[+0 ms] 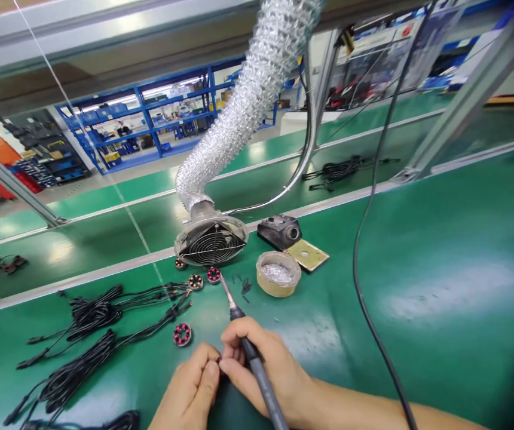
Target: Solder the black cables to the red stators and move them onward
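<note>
My right hand is wrapped around the dark handle of a soldering iron, whose metal tip points up and away, towards the fan. Close beside it, my left hand is closed in a pinch. The fingertips of both hands meet, and what lies between the left fingers is too small and hidden to make out. Just beyond the left hand lies a round coil part with red windings. Another red-wound coil part sits near the iron's tip, beside a copper-coloured one.
A fume fan hangs from a silver duct. Behind my right hand are a ring-shaped tub of silvery scraps and an iron stand with a yellow sponge. Black cable bundles lie left; a hanging cable crosses the right.
</note>
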`<state>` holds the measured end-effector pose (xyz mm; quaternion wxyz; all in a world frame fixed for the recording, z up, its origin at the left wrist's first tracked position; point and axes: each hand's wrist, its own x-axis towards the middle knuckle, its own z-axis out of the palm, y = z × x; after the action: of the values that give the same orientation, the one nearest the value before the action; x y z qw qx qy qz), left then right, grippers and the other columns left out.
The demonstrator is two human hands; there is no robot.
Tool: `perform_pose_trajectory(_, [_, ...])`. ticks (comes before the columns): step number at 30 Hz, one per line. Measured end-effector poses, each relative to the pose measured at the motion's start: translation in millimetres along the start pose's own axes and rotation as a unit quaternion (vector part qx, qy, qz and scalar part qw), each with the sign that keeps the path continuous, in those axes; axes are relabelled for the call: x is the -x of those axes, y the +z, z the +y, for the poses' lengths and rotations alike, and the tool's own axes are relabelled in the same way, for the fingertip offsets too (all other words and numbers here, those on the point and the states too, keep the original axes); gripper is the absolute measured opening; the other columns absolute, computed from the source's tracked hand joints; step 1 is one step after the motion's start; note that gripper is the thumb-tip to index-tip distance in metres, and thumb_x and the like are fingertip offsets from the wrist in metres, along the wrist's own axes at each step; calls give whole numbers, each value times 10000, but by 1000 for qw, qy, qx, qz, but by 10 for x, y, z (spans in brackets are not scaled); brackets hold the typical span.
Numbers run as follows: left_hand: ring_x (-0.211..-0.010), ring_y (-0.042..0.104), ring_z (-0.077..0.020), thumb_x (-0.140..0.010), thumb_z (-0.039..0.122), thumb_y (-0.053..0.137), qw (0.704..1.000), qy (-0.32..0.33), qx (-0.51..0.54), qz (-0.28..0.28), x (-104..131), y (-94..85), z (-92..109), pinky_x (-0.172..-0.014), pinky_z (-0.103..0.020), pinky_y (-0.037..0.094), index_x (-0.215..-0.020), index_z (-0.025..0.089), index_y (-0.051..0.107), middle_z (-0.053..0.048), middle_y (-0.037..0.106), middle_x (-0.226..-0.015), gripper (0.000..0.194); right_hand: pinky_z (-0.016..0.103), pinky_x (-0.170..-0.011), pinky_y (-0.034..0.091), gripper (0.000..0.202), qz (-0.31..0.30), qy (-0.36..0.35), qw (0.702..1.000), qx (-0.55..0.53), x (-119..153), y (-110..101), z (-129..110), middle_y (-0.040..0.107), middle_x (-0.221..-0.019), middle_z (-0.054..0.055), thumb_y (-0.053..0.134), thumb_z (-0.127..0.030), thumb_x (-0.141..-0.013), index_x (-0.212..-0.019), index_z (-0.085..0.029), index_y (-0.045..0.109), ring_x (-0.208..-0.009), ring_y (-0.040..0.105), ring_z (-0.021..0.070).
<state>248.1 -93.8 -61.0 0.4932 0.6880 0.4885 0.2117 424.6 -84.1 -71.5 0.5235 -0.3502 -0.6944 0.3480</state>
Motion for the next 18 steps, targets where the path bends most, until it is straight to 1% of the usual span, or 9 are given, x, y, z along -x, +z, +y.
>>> perform_pose_trajectory(4, [-680,360,-135,-961,616,314,996,-32,59,52,22,35,11,-638,-250,323,-835,206,452,34,400,-736,450,192,-568,525,186,-10,11,1000,-10,69,46,-10,613,-711,-36,548,-139,-821,-970,-232,484,-584,595,98])
perform_pose_trajectory(6, [-686,361,-133,-965,603,316,993,-43,90,57,12,31,5,-649,-246,330,-849,208,446,39,399,-742,432,196,-567,524,189,-18,10,1000,-10,114,70,-1,607,-705,-38,546,-125,-822,-964,-236,487,-580,593,103])
perform_pose_trajectory(8, [-709,381,-134,-969,580,331,994,-45,92,47,-2,6,2,-672,-244,343,-851,206,446,36,422,-761,408,205,-567,524,204,-31,-13,999,10,140,74,12,604,-717,-32,534,-111,-822,-975,-241,499,-587,596,111])
perform_pose_trajectory(10, [-733,407,-137,-977,537,345,996,-46,61,35,-6,-31,15,-699,-245,358,-851,204,452,30,453,-779,372,223,-576,529,229,-35,-58,997,45,131,54,19,605,-737,-20,523,-103,-824,-1005,-242,508,-608,602,125])
perform_pose_trajectory(12, [-739,435,-142,-986,479,356,999,-48,11,19,5,-58,43,-710,-248,371,-855,206,462,25,484,-786,321,249,-604,536,248,-22,-98,992,76,92,23,16,622,-776,-1,527,-96,-830,-1032,-238,509,-646,610,142])
perform_pose_trajectory(15, [-754,494,-157,-992,389,360,997,-46,-60,0,43,-61,89,-710,-255,392,-882,211,494,2,557,-823,248,285,-664,543,294,-25,-138,986,90,18,-4,4,670,-867,29,528,-62,-846,-1081,-238,503,-727,629,165])
perform_pose_trajectory(16, [-770,517,-166,-992,366,360,996,-41,-79,-3,56,-53,100,-715,-260,401,-901,213,509,-10,585,-851,232,288,-657,536,309,-36,-151,983,94,0,-3,2,676,-864,30,524,-51,-854,-1096,-241,503,-727,624,168])
perform_pose_trajectory(18, [-804,557,-187,-989,332,357,994,-29,-109,-8,79,-33,115,-733,-273,417,-948,217,533,-34,627,-897,214,278,-596,501,333,-56,-182,976,109,-17,8,-1,665,-782,13,514,-31,-864,-1121,-243,503,-658,581,162])
